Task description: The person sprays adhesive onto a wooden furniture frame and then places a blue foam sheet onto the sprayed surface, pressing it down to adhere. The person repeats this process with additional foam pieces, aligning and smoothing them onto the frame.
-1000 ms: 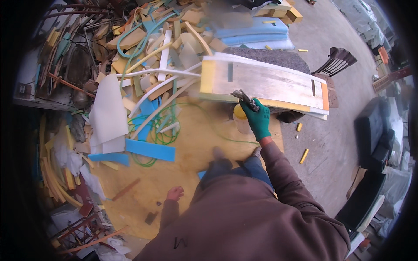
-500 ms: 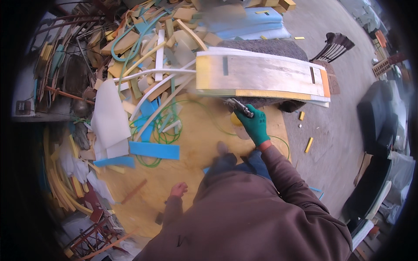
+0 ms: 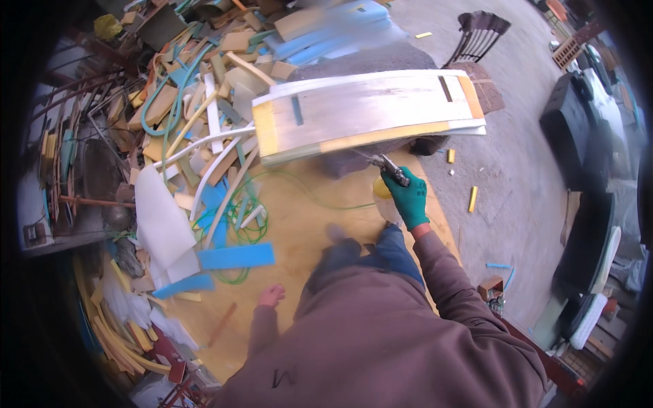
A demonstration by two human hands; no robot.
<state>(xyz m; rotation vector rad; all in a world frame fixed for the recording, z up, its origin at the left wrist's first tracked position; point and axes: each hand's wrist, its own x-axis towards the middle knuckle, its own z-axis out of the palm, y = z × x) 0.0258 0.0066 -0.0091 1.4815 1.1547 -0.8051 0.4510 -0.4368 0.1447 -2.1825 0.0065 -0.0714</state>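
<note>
My right hand [image 3: 408,198], in a green glove, is closed round a metal spray gun [image 3: 393,171]. A pale cup with a yellow top [image 3: 382,192] shows beneath the gun. The gun's front end points at the near edge of a long, pale foam panel [image 3: 367,105], with a gap between them. Yellow strips edge the panel, and a dark slot lies near each end. My bare left hand [image 3: 272,296] hangs low at my left side, its fingers loosely bent, with nothing visible in it.
A thin green hose [image 3: 299,182] runs to loose coils on the tan floor sheet [image 3: 306,217]. Foam offcuts [image 3: 197,102] pile up at the left, near blue strips [image 3: 236,256]. Behind the panel stands a dark slatted chair back [image 3: 479,37]; black upholstered pieces [image 3: 585,224] line the right.
The view has turned, so the panel appears farther left. My right hand has moved the spray gun rightward along the panel's near edge. My left hand still hangs at my side.
</note>
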